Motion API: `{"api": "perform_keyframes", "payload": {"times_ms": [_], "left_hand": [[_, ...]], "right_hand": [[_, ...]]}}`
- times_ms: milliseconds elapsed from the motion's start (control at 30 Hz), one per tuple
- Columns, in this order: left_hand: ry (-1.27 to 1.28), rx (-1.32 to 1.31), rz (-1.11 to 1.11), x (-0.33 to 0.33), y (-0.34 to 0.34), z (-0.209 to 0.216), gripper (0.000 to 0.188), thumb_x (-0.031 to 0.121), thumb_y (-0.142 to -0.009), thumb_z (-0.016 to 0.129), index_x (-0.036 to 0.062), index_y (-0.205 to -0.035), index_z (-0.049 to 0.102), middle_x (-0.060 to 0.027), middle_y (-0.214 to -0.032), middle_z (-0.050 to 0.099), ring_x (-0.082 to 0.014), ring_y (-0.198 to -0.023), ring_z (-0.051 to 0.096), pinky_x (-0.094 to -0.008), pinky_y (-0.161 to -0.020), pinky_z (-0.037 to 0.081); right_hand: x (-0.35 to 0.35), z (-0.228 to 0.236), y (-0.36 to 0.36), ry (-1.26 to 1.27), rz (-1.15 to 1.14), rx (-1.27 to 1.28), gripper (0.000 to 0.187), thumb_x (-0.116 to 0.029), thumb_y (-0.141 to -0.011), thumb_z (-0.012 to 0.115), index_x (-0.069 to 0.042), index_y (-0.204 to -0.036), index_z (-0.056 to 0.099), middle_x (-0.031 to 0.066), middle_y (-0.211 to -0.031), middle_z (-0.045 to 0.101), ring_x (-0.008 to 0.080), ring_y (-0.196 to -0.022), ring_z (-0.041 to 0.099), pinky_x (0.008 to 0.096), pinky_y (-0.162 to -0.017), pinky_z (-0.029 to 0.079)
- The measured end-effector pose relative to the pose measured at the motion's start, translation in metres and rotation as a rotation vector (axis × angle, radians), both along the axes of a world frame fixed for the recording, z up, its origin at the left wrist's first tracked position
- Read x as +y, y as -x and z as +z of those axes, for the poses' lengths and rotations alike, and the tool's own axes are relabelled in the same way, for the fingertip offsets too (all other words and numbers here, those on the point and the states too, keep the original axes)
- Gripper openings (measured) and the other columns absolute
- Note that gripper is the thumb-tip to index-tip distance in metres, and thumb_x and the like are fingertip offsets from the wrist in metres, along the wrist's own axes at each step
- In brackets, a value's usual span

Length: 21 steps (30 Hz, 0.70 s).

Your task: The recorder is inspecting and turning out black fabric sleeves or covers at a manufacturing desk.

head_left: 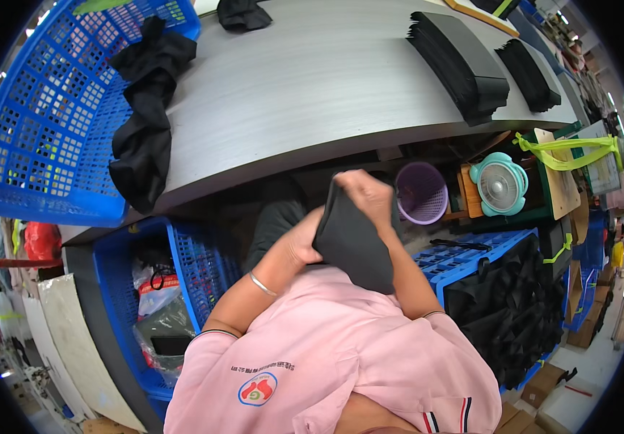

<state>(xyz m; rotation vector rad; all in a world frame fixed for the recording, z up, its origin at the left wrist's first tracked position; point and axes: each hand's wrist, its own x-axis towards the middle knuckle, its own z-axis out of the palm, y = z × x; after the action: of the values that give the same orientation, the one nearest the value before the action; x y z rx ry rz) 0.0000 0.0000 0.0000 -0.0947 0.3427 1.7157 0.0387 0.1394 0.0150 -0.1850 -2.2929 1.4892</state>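
A flat black fabric piece (355, 242) hangs in front of my chest, held up between both hands. My right hand (368, 194) is closed on its top edge, slightly blurred. On the left side edge, my left hand (308, 237) has hold of it; the fingers go behind or into the fabric and are hidden. A silver bracelet (262, 283) circles my left wrist. Whether the piece is a single layer or a sewn pouch, I cannot tell.
Ahead stands a grey table (290, 87) with stacked black pieces (460, 69) at right and crumpled black fabric (149, 108) beside a blue basket (51, 130). Below are a purple bin (422, 194), a small teal fan (500, 184) and a blue crate heaped with black pieces (504, 311).
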Motion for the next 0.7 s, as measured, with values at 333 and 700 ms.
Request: {"api": "perform_keyframes", "payload": {"times_ms": [333,700], "left_hand": [[-0.005,0.273,0.082,0.045,-0.007,0.036,0.048,0.039,-0.101,0.049,0.0079,-0.138,0.045,-0.0064,-0.134,0.050,-0.0193,-0.118,0.049,-0.0416,-0.098,0.043],[0.003,0.432,0.529,0.053,0.040,0.094,0.066,0.051,-0.102,0.039,0.0194,-0.157,0.022,-0.0060,-0.160,0.025,-0.0233,-0.149,0.021,-0.0529,-0.116,0.023]], "right_hand": [[-0.058,-0.010,-0.002,0.150,0.303,-0.213,0.028,-0.029,-0.092,0.068,-0.002,-0.082,0.067,0.0147,-0.070,0.060,0.0220,-0.063,0.064,0.0342,-0.057,0.046],[-0.013,-0.028,-0.023,0.339,0.097,-0.355,0.029,-0.010,-0.092,0.056,-0.001,-0.120,0.061,0.0153,-0.107,0.066,0.0170,-0.091,0.062,0.0314,-0.081,0.048]]}}
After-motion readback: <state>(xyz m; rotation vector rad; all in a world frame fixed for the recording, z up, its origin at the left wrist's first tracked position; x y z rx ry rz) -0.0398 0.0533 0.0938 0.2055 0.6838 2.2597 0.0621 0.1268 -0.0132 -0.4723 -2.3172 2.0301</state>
